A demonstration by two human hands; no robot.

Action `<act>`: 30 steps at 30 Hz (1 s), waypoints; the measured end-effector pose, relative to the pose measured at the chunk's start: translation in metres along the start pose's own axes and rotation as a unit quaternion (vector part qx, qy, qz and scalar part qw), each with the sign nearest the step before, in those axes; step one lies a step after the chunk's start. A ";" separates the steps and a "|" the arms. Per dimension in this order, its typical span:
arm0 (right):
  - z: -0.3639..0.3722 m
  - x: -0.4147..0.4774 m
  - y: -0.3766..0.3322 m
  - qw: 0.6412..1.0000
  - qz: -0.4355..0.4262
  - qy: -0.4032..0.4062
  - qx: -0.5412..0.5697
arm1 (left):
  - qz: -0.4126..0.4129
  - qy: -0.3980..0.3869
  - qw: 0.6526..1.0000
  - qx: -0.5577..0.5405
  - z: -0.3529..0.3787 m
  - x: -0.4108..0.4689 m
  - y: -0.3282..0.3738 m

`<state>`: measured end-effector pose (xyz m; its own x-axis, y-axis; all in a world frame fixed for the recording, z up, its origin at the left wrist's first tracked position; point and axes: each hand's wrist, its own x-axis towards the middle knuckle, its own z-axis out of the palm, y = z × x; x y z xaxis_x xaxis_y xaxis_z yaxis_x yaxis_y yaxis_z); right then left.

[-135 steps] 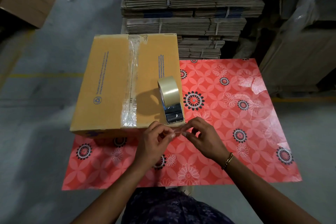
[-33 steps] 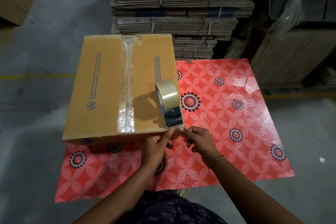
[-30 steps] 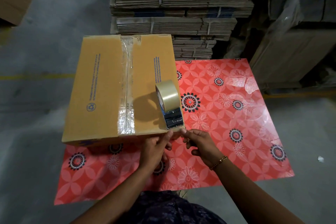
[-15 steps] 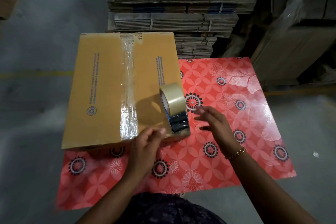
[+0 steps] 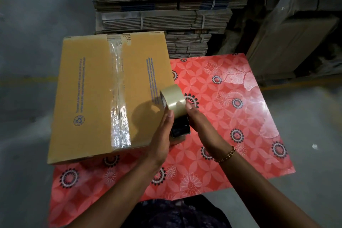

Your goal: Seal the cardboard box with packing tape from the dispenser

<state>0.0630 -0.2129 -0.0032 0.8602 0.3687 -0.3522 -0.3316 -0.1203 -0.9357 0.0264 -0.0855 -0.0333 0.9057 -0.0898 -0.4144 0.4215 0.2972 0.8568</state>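
At the table's (image 5: pixel 231 135) left edge lies the cardboard box (image 5: pixel 88 98), centre seam already taped. The tape dispenser (image 5: pixel 174 102) stands on its near right corner. The left hand (image 5: pixel 161 140) presses straight fingers against the roll. The right hand (image 5: pixel 199 126) clasps the opposite side, probably to steady and lift it.

Left hand (image 5: pixel 162 136), right hand (image 5: pixel 200 125) now on tape dispenser (image 5: pixel 173 98)

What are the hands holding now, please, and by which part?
The tape dispenser: left hand pressing flat on its left side, right hand gripping its right side.
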 end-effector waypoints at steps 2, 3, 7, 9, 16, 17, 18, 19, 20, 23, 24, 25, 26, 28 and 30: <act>-0.021 -0.005 0.000 1.000 -0.005 0.027 0.005 | 0.007 0.004 1.000 -0.016 0.019 0.010 -0.004; -0.035 -0.008 0.002 0.999 -0.006 0.040 0.016 | 0.018 -0.003 1.000 -0.014 0.030 0.015 -0.006; -0.099 -0.019 0.028 0.993 0.007 0.091 0.072 | 0.015 -0.068 0.997 0.032 0.087 0.041 -0.022; -0.130 -0.019 0.046 0.988 0.033 0.108 0.103 | -0.007 -0.079 0.996 0.039 0.115 0.059 -0.039; -0.205 0.005 0.094 0.978 0.105 0.147 0.103 | -0.070 -0.033 0.996 0.036 0.177 0.118 -0.087; -0.212 0.009 0.096 0.978 0.114 0.145 0.098 | -0.077 -0.020 0.996 0.035 0.183 0.126 -0.090; -0.218 0.014 0.098 0.978 0.120 0.140 0.098 | -0.082 -0.007 0.996 0.027 0.188 0.133 -0.092; -0.224 0.018 0.100 0.978 0.120 0.136 0.099 | -0.084 -0.001 0.996 0.019 0.192 0.139 -0.091; -0.230 0.022 0.099 0.979 0.117 0.134 0.098 | -0.081 0.001 0.997 0.014 0.197 0.145 -0.090; -0.243 0.035 0.100 0.982 0.100 0.130 0.094 | -0.070 0.006 0.997 0.026 0.205 0.160 -0.090; -0.247 0.040 0.102 0.983 0.097 0.126 0.094 | -0.069 0.010 0.997 0.029 0.207 0.164 -0.091; -0.250 0.044 0.102 0.983 0.097 0.125 0.089 | -0.067 0.019 0.997 0.028 0.207 0.168 -0.092; -0.252 0.047 0.103 0.984 0.102 0.120 0.083 | -0.074 0.017 0.997 0.028 0.208 0.172 -0.094; -0.254 0.052 0.108 0.983 0.114 0.118 0.077 | -0.087 0.021 0.996 0.027 0.209 0.178 -0.097; -0.254 0.056 0.112 0.983 0.122 0.117 0.070 | -0.094 0.032 0.994 0.041 0.207 0.183 -0.105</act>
<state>0.1720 -0.4402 -0.1326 0.8086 0.1211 -0.5758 -0.5750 -0.0452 -0.8169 0.1572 -0.3304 -0.1356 0.8068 -0.0758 -0.5860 0.5879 0.2022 0.7833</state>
